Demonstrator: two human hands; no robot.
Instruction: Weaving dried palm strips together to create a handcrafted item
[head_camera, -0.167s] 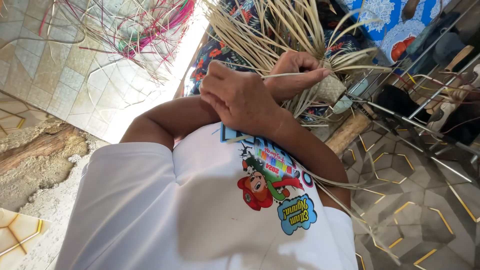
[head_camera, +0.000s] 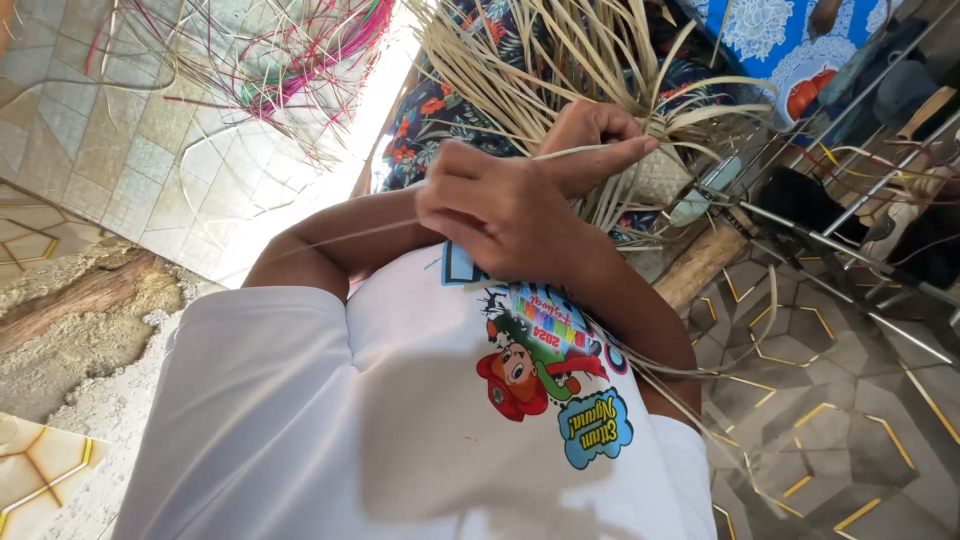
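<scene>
Bright daylight pours in at the top middle, and that patch is washed out to pure white. The pale woven straw strips (head_camera: 560, 70) beside it glow. The white printed cotton shirt (head_camera: 330, 420) lies in soft shade with gentle folds. The dark metal rack (head_camera: 850, 230) looks dim. Edges bend and blur a little.

I see very little change in the last moment: my left hand (head_camera: 505, 215) has slid a touch further across the right hand (head_camera: 595, 145), covering more of its knuckles, and the pale strip (head_camera: 575, 152) pinched between them now lies a bit flatter, pointing past the right fingertips toward the woven bundle (head_camera: 600, 60) above them
</scene>
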